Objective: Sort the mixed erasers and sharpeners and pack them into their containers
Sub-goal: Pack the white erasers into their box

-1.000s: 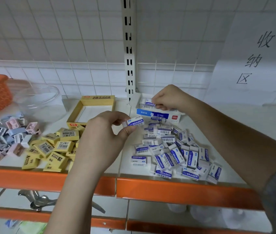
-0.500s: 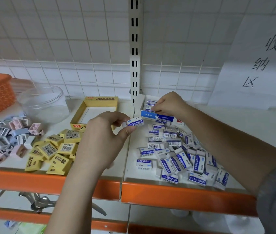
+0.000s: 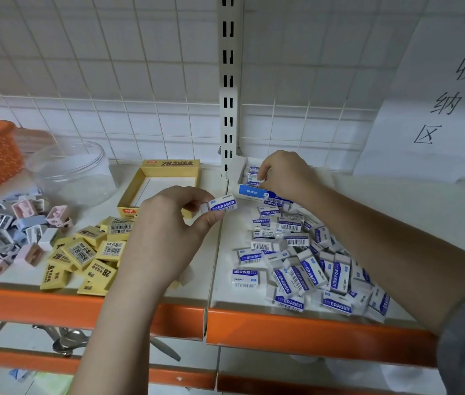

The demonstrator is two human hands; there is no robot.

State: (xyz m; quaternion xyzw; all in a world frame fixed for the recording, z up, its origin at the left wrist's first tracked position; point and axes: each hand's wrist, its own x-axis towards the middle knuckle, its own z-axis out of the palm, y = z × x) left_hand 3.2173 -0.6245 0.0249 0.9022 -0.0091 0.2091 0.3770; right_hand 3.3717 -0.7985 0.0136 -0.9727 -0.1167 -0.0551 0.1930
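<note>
Head camera: sorting looks finished, packing barely begun. On the shelf (image 3: 151, 283), the pastel plastic sharpeners (image 3: 6, 226) heap at nine o'clock, blocky and hollow, beside a clear round tub (image 3: 71, 172) that holds none I can see. Yellow 2B erasers (image 3: 83, 255), flat with barcode sleeves, lie loose at about eight o'clock below their open yellow cardboard box (image 3: 165, 172), which shows a bare white floor. White-and-blue erasers (image 3: 305, 269) sprawl in paper sleeves at four o'clock. At centre, the left hand (image 3: 168, 232) pinches one white eraser (image 3: 221, 203) between thumb and curled fingers. The right hand (image 3: 285, 175), at one o'clock, has its fingers curled on erasers stood inside the blue-and-white box (image 3: 251, 192), only partly filled.
</note>
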